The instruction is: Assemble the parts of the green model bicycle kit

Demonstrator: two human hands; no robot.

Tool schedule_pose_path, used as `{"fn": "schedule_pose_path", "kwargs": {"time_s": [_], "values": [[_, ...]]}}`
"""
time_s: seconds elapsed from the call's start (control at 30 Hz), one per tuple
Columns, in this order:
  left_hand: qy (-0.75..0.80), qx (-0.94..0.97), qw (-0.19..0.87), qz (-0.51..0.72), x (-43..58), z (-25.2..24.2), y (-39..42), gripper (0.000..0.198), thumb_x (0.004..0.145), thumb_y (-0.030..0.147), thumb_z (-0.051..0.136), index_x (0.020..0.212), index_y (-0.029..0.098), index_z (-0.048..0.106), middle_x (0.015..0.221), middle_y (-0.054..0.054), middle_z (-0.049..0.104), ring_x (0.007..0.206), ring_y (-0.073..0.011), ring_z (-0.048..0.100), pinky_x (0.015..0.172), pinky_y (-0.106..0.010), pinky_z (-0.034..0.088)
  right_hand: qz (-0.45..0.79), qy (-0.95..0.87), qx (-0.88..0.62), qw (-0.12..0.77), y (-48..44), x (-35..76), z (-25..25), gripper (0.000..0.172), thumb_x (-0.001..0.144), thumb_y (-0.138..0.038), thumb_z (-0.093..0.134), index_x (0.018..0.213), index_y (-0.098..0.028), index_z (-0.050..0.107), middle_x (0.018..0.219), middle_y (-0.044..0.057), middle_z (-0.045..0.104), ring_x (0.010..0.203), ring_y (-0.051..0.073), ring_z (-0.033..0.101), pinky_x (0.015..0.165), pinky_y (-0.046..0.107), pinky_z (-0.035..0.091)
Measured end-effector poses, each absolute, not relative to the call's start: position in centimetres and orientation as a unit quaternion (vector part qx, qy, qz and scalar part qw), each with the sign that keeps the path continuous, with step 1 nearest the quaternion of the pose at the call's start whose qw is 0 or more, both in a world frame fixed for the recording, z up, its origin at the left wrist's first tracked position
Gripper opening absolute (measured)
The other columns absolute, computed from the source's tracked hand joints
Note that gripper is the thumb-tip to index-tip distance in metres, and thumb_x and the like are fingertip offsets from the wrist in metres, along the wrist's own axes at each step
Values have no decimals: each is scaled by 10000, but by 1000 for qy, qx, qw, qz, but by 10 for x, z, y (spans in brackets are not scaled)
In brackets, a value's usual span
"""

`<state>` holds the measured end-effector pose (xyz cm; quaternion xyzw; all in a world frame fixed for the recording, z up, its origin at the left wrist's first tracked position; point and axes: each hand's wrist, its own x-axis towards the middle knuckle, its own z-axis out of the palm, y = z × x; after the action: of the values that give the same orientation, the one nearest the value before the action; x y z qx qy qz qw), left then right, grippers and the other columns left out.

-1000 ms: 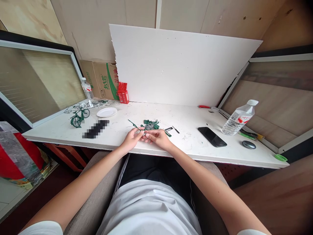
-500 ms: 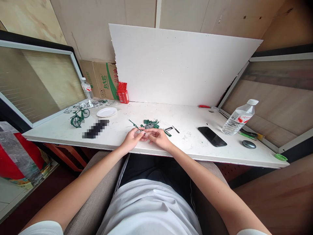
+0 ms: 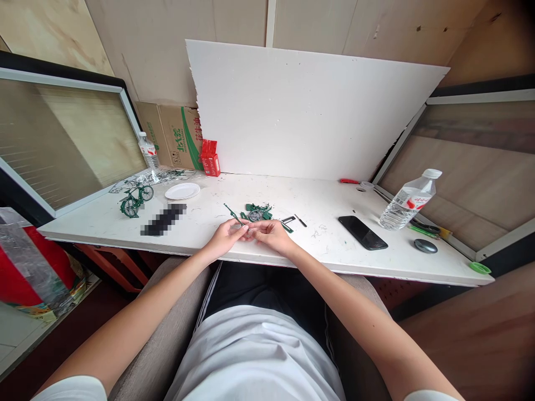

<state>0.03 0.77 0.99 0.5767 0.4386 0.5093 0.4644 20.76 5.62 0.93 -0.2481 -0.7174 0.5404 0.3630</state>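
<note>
My left hand (image 3: 225,236) and my right hand (image 3: 270,234) meet fingertip to fingertip at the near edge of the white table (image 3: 259,192). Together they pinch a thin green model part (image 3: 233,213) whose free end sticks up and to the left. Both hands have their fingers closed on it. Just behind them lies a small heap of green model pieces (image 3: 257,211) with a wheel in it. A small dark tool (image 3: 288,220) rests to the right of the heap.
A finished green model bicycle (image 3: 136,199) stands at the far left beside a white plate (image 3: 182,191). A black phone (image 3: 362,232), a lying water bottle (image 3: 407,200) and a dark round lid (image 3: 425,246) sit on the right. A white board (image 3: 309,111) leans against the wall behind.
The green part's free end has tilted a little higher and to the right. Both hands have stayed pinched together at the same place.
</note>
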Motion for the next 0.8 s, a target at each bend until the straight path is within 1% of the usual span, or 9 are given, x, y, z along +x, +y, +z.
{"fn": "schedule_pose_path", "kwargs": {"time_s": [0.13, 0.27, 0.53, 0.8], "values": [[441, 582, 464, 502, 0, 15, 5, 539, 846, 562, 825, 1190, 162, 711, 1072, -115, 793, 897, -258, 757, 898, -427, 605, 546, -716, -242, 362, 55, 207, 10, 323, 900, -385, 751, 1160, -210, 826, 977, 66, 843, 940, 235, 805, 713, 287, 596], [432, 588, 469, 498, -2, 14, 6, 529, 841, 551, 835, 1178, 162, 715, 1013, -98, 791, 881, -249, 758, 898, -422, 611, 548, -715, -237, 364, 55, 207, 10, 283, 890, -366, 753, 1105, -201, 832, 980, 70, 842, 937, 229, 803, 763, 300, 604], [423, 599, 472, 490, -3, 13, 8, 533, 846, 559, 828, 1171, 155, 704, 1022, -89, 798, 904, -236, 778, 892, -398, 638, 556, -709, -231, 367, 55, 206, 10, 287, 854, -354, 767, 1078, -185, 828, 967, 77, 843, 932, 236, 809, 809, 314, 617], [426, 601, 473, 483, -5, 11, 9, 570, 837, 566, 834, 1200, 146, 702, 1060, -102, 792, 878, -222, 774, 882, -397, 639, 562, -710, -216, 366, 56, 206, 10, 204, 842, -259, 747, 1018, -186, 820, 929, 55, 837, 896, 212, 804, 839, 310, 611]]}}
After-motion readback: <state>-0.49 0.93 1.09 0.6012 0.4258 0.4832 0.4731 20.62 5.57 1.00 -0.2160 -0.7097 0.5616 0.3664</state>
